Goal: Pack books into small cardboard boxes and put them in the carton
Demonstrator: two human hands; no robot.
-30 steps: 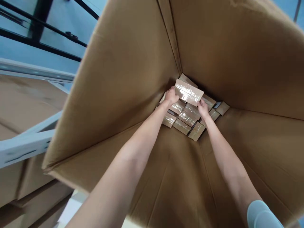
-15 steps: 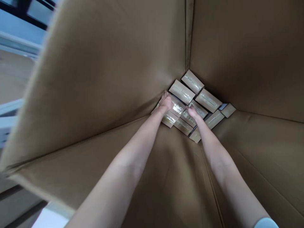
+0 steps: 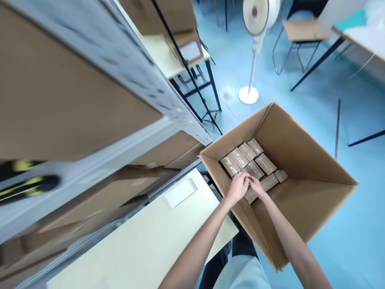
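Note:
My left hand (image 3: 239, 184) and my right hand (image 3: 255, 185) are close together over the mouth of a large cardboard carton (image 3: 306, 156). Their fingers are curled inward and meet at the tips. Whatever they may hold is too small or hidden to make out. Below them, small brown boxes (image 3: 265, 163) sealed with shiny clear tape lie side by side on the carton's bottom. My hands and forearms cover some of the boxes. A shorter small box (image 3: 281, 176) sits at the right end of the group.
Left of the carton is a pale table (image 3: 144, 228) with a flat white item (image 3: 180, 192) on it. A grey metal rack (image 3: 144, 76) holding cardboard boxes rises at the left. Beyond stand a white fan (image 3: 254, 60), a chair (image 3: 305, 30) and another table (image 3: 361, 36).
My hands have come up from the small boxes, where they were apart, and are now together. The view has drawn back from deep inside the carton to show the room around it.

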